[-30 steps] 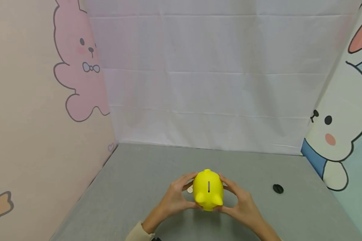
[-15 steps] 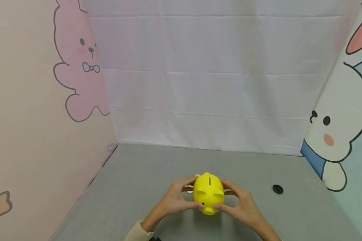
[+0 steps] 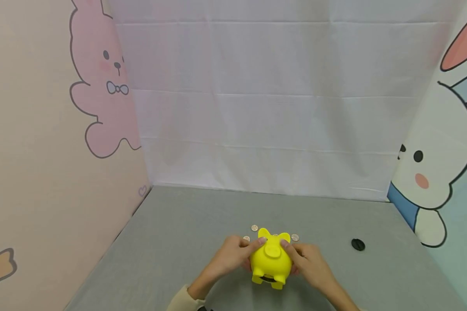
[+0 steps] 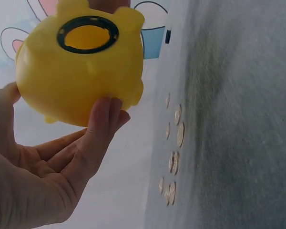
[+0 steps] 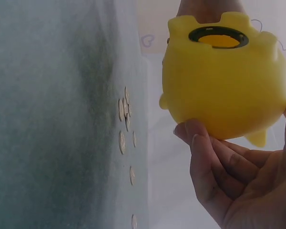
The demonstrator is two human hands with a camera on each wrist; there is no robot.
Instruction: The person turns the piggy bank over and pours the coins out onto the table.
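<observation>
A yellow piggy bank (image 3: 271, 260) is held just above the grey table between both hands, snout up towards the head camera. My left hand (image 3: 233, 255) grips its left side and my right hand (image 3: 305, 261) grips its right side, thumbs near the snout. Both wrist views show the bank's underside (image 4: 81, 71) (image 5: 226, 81) with an open round hole ringed in black (image 4: 87, 34) (image 5: 218, 36). Several coins (image 4: 174, 160) (image 5: 125, 119) lie scattered on the table under and behind the bank; some coins (image 3: 254, 227) show in the head view.
A small black round plug (image 3: 358, 244) lies on the grey table (image 3: 179, 242) to the right of the hands. Walls with cartoon rabbit prints (image 3: 101, 86) close the table on the left and right, a white cloth at the back.
Both hands have tipped the bank from slot up to snout up and drawn it slightly nearer. Coins now show on the table behind it.
</observation>
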